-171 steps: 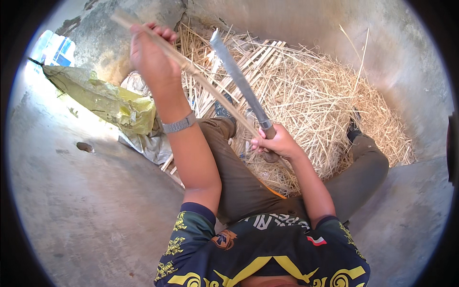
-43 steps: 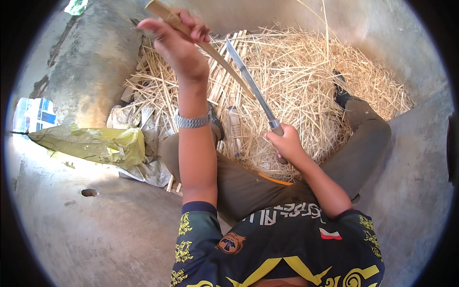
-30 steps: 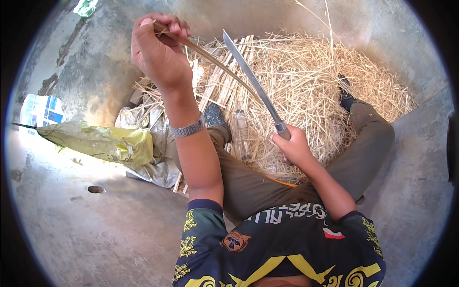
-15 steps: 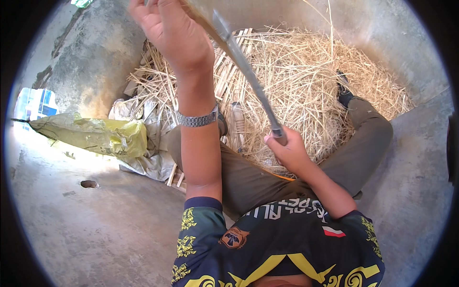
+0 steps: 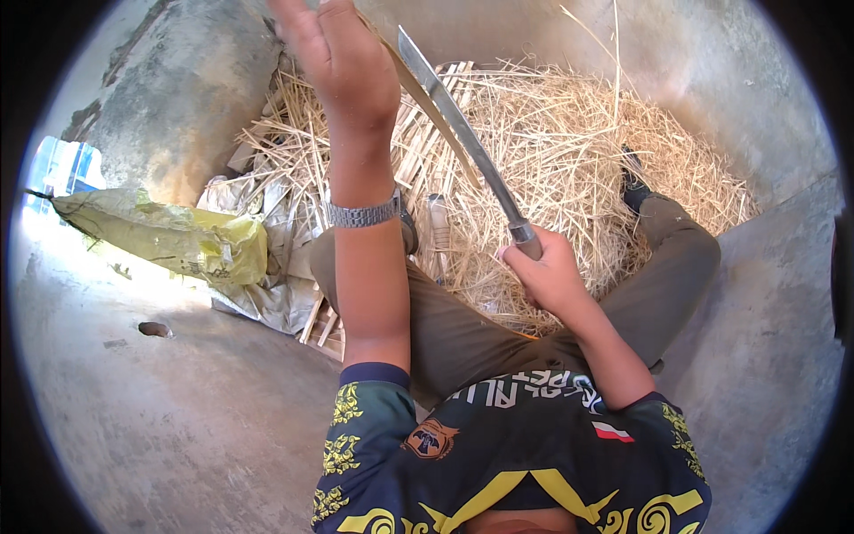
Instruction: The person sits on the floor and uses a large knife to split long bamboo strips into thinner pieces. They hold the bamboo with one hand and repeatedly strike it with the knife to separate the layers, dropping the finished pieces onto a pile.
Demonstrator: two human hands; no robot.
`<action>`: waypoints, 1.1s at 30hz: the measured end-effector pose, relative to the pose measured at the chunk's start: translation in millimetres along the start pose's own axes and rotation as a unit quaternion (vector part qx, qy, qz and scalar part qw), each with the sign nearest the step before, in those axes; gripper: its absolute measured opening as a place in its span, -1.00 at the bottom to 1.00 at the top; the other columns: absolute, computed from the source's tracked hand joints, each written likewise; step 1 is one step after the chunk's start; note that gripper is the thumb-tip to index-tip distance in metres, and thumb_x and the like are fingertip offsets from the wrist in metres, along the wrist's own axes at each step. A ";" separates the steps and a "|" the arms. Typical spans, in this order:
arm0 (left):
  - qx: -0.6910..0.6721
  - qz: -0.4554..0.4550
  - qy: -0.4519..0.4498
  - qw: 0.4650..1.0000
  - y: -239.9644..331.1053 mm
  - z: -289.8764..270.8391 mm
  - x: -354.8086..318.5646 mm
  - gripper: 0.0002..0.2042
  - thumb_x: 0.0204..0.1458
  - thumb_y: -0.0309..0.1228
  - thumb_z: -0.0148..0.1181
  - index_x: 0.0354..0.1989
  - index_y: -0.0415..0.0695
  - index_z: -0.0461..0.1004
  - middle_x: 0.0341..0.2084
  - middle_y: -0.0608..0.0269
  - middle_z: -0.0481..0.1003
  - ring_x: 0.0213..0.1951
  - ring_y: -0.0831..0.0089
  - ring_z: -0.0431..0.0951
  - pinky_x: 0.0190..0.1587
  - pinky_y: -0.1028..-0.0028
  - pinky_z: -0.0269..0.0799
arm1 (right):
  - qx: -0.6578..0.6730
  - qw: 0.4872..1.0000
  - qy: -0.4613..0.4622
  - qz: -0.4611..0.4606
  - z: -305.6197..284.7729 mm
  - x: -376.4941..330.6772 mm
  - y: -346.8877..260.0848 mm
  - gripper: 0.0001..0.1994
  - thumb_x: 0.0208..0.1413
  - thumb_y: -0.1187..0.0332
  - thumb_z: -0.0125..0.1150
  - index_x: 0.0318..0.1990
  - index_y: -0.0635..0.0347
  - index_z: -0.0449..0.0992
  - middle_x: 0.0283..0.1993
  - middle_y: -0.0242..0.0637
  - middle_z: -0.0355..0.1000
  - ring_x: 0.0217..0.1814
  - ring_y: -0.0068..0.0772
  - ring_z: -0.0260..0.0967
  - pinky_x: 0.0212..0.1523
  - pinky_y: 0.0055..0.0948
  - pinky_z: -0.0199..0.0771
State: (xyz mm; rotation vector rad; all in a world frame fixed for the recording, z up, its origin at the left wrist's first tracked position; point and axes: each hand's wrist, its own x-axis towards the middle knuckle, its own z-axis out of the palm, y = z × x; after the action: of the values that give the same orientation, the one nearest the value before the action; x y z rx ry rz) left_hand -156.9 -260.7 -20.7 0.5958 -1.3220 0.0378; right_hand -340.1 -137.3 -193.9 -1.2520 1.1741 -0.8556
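Note:
My right hand (image 5: 550,274) grips the handle of a long knife (image 5: 473,149), its grey blade slanting up and to the left. Raised at the top edge, my left hand (image 5: 342,58) holds a thin bamboo strip (image 5: 449,132); its fingertips are blurred and partly cut off by the picture's edge. The strip hangs down to the right, close along the left side of the blade, with its lower end free. Beneath both lies a heap of pale bamboo shavings (image 5: 534,151). Several flat split strips (image 5: 416,147) rest at the heap's left part.
My legs (image 5: 676,258) are spread around the heap. A pale, handle-shaped piece (image 5: 439,222) lies between them. On the left are a yellow translucent sack (image 5: 169,236) and crumpled grey sheeting (image 5: 276,307). Concrete walls (image 5: 196,80) enclose the far side; the floor (image 5: 222,400) has a small hole (image 5: 155,329).
The knife's handle has shifted slightly up and right, and the strip now shows apart from the blade, its lower end visible. My left hand has moved slightly right.

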 end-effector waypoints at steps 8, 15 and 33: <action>0.033 0.047 -0.004 0.998 -0.2 8.3 -2.6 -0.44 0.24 -0.50 -0.33 0.38 -0.51 -0.18 0.42 -0.23 -0.19 0.46 0.08 -0.20 0.50 0.29 -0.22 | 0.109 0.987 0.082 -0.086 8.3 -10.4 -5.5 -0.86 0.10 0.38 0.22 -0.39 0.23 0.42 -0.60 -0.54 0.27 -0.55 -0.75 0.13 -0.52 -0.54 0.16; 0.070 0.068 -0.019 0.995 16.5 9.2 0.4 -0.38 0.20 -0.55 -0.34 0.41 -0.53 -0.30 0.46 -0.27 -0.32 0.50 0.06 -0.32 0.52 0.31 -0.36 | -0.106 0.993 0.031 -0.029 -12.2 3.6 -10.5 -0.86 0.08 0.37 0.20 -0.36 0.27 0.48 -0.61 -0.52 0.29 -0.57 -0.71 0.15 -0.51 -0.52 0.21; 0.024 0.121 -0.016 0.992 -16.9 -1.5 7.7 -0.33 0.18 -0.59 -0.32 0.43 -0.46 -0.42 0.46 -0.26 -0.39 0.49 0.02 -0.34 0.52 0.32 -0.44 | 0.090 0.991 0.073 -0.060 8.3 -19.0 -6.6 -0.84 0.16 0.41 0.23 -0.43 0.20 0.42 -0.60 -0.57 0.28 -0.55 -0.78 0.12 -0.53 -0.57 0.15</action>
State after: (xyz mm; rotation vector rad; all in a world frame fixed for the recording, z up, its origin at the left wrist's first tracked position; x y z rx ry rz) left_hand -147.5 -276.7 -20.4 0.4743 -1.4230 0.2601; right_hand -335.7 -118.2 -184.5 -1.1355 1.1168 -1.1334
